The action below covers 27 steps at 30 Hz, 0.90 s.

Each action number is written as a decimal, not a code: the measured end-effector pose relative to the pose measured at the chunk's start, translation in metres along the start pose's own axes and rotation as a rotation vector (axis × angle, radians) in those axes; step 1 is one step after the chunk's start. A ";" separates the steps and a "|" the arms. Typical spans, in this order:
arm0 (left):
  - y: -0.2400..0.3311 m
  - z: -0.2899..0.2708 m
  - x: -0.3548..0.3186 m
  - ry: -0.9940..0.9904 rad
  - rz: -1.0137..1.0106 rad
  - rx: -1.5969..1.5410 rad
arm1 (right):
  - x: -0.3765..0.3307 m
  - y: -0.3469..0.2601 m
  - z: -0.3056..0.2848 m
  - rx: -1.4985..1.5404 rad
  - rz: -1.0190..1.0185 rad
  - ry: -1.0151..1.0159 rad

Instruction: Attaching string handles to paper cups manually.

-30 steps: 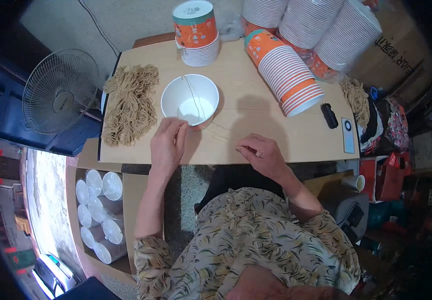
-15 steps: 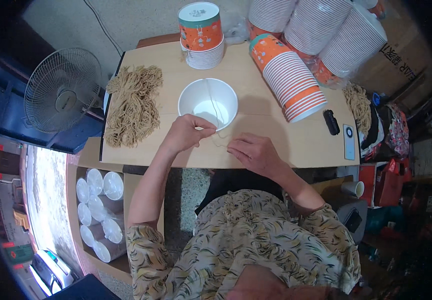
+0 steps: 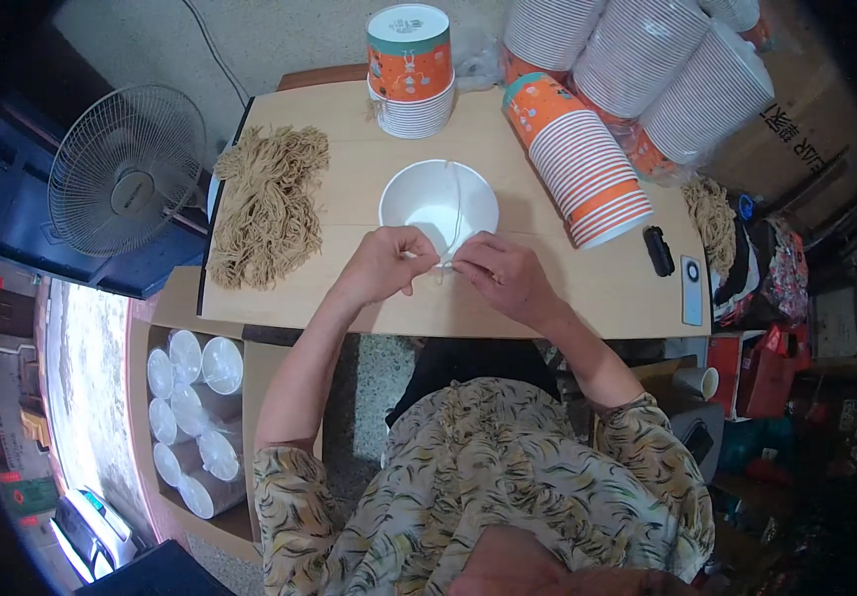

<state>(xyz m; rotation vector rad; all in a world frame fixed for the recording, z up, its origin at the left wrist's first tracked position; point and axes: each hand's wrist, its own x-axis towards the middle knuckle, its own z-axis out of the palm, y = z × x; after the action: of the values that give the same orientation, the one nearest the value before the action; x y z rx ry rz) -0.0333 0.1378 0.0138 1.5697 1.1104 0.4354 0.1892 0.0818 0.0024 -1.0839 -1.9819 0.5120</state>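
A white paper bucket [image 3: 411, 195] sits on the table in front of me, its open mouth facing up. A thin beige string [image 3: 458, 199] runs over its far rim, down across the mouth and to my fingers at the near rim. My left hand [image 3: 386, 266] pinches the string between thumb and fingertips. Close beside it, my right hand [image 3: 508, 278] is closed on the string too, and a short bit dangles between the two. A pile of beige strings [image 3: 268, 204] lies at the left of the table.
Orange and white paper buckets [image 3: 411, 70] stand stacked upside down at the back. Another stack [image 3: 587, 164] lies on its side at the right, near a small black object [image 3: 658, 250] and a pale flat rectangular object [image 3: 692, 290]. A fan [image 3: 131, 179] stands left; below is a carton [image 3: 270, 397] of wrapped stacks.
My right hand has moved left and up, close to my left hand at the bucket's near rim. The gap between the hands has narrowed. The whole view has shifted slightly.
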 end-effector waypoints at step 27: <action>-0.012 0.008 -0.011 -0.190 0.138 -0.565 | 0.038 0.009 -0.006 0.390 0.308 -0.254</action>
<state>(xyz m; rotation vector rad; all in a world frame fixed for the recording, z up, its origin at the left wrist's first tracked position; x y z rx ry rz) -0.0380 0.1233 0.0034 1.1581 0.6568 0.6175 0.1867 0.1187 0.0175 -1.1162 -1.8212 1.1988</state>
